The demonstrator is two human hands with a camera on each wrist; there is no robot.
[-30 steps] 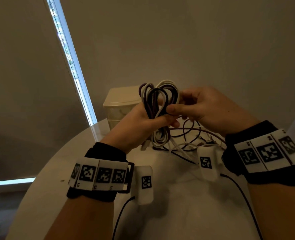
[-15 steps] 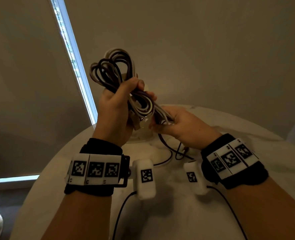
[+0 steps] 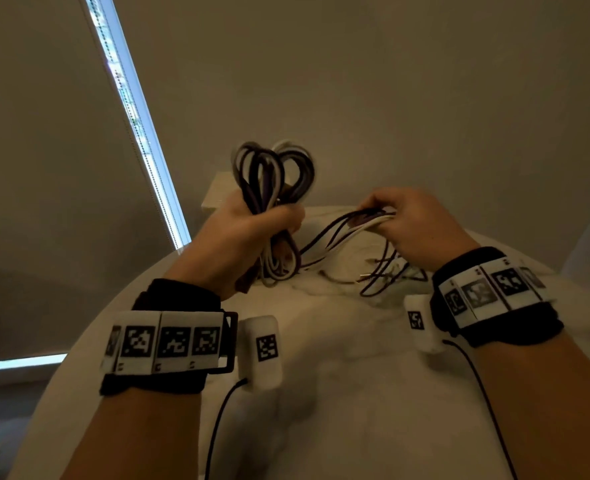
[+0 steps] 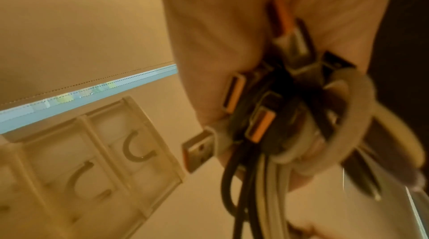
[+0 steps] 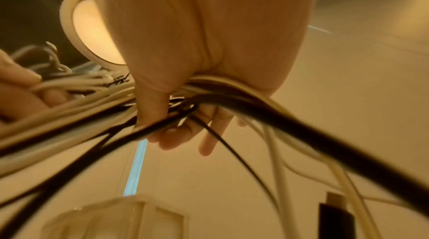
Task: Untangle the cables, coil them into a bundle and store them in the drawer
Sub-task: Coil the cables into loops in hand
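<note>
My left hand [image 3: 252, 226] grips a coil of black and white cables [image 3: 272, 174] upright above the round table; its loops stick out above and below my fist. In the left wrist view the coil [image 4: 278, 123] shows several USB plugs at my palm. Loose strands [image 3: 338, 230] run from the coil to my right hand [image 3: 400, 216], which pinches them together. In the right wrist view those strands [image 5: 209, 100] pass between my thumb and fingers. More loose ends [image 3: 383, 275] lie on the table under my right hand. The cream drawer unit [image 3: 217, 192] stands behind my left hand.
The round white table [image 3: 338, 393] stretches toward me. A wall with a drawn blind and a bright window strip [image 3: 137, 129] is behind. The drawer unit's fronts with curved handles [image 4: 97, 160] appear shut in the left wrist view.
My left hand has lowered the coil and moved it right. My right hand has pulled away to the right, drawing the loose strands out from the coil.
</note>
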